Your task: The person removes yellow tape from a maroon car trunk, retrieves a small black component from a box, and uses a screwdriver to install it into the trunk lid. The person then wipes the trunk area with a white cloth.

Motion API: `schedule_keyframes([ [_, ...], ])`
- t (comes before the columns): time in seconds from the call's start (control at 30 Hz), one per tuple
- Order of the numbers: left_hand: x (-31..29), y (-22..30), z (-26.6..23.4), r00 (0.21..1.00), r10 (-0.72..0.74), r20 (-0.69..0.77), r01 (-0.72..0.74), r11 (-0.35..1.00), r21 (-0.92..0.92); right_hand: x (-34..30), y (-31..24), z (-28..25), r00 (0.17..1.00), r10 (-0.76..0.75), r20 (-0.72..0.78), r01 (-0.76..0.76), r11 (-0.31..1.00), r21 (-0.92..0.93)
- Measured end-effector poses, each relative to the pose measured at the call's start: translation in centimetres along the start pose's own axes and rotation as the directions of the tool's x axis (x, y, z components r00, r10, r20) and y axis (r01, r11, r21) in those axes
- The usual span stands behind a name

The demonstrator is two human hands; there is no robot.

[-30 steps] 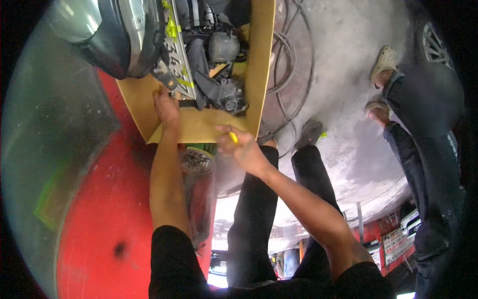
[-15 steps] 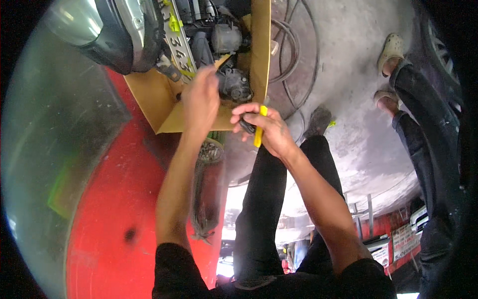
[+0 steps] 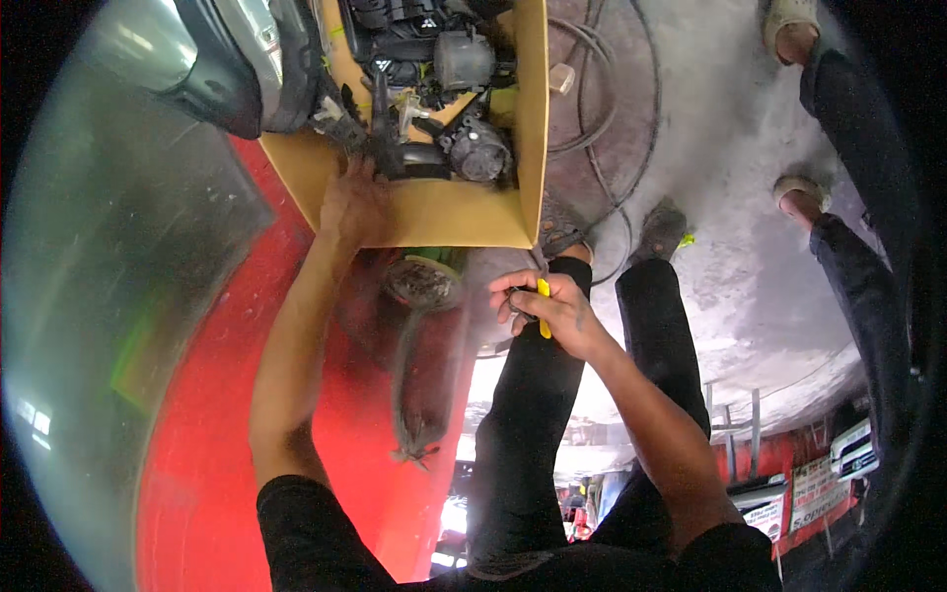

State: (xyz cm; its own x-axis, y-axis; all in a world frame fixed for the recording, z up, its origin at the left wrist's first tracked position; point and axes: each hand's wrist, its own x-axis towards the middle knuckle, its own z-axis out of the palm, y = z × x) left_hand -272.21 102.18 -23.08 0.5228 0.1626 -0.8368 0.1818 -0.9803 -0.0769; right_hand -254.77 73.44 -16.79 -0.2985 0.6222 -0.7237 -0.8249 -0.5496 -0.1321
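A worker's left hand (image 3: 353, 202) reaches into a cardboard box (image 3: 434, 212) of engine parts (image 3: 464, 148), sorting apparently unfinished, while the right hand (image 3: 547, 311) grips a yellow-handled tool (image 3: 543, 308).

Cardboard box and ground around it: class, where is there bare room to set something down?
Bare concrete lies right of the cardboard box, past the coiled cable. The box interior is crowded with engine parts, where the left hand reaches.
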Motion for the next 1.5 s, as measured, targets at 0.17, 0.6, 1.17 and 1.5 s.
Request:
schedule_keyframes([
  [0.17, 2.9, 0.1, 1.0, 0.968, -0.228, -0.105, 0.175, 0.913, -0.368, 0.6, 0.6, -0.5, 1.0, -0.011, 0.025, 0.012, 0.998, -0.062],
  [0.6, 10.6, 4.1, 1.7, 0.788, -0.59, -0.175, 0.148, 0.458, -0.876, 1.4, -2.4, -1.2, 0.996, -0.062, -0.061, 0.066, 0.995, 0.078],
  [1.17, 4.0, 1.2, 6.6, 0.657, -0.745, -0.116, -0.075, 0.089, -0.993, 2.0, -3.9, -1.1, 0.996, -0.076, -0.044, 0.081, 0.987, 0.136],
  [1.5, 7.3, 3.1, 4.4, 0.8, -0.594, -0.088, 0.379, 0.613, -0.694, 2.9, -3.7, -0.7, 0.997, -0.046, -0.063, 0.049, 0.998, 0.051],
])
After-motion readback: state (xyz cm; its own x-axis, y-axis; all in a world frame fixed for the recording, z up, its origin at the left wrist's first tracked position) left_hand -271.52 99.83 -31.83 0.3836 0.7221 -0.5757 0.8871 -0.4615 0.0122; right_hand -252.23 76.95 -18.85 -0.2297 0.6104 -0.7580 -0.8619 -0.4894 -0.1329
